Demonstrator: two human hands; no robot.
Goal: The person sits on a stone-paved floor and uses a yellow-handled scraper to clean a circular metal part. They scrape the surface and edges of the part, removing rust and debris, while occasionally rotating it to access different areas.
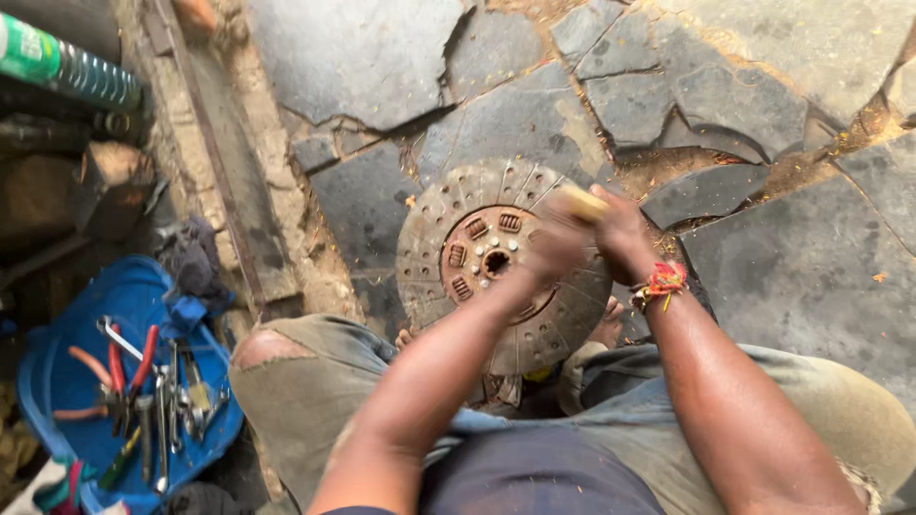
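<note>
I see a worn clutch disc [496, 262] lying flat on the cracked stone paving [801, 277], propped close against the person's bare feet between the knees. Its rusty hub with coil springs sits near the middle, and the grey friction ring runs around it.

My right hand [618, 229] is closed in a fist around a pale wooden handle [582, 202], which sticks out over the disc's upper right edge; a red and yellow thread band [660, 281] circles that wrist. My left hand [553, 250] is blurred above the disc's right half, just beside the right hand. I cannot tell whether its fingers are spread or gripping anything.

To the left, well apart from the disc, a blue tray [67, 381] holds pliers with red handles [134, 367], wrenches and other hand tools. A green bottle [67, 65] lies at the upper left, near a dark rag [191, 256] beside a concrete kerb.
</note>
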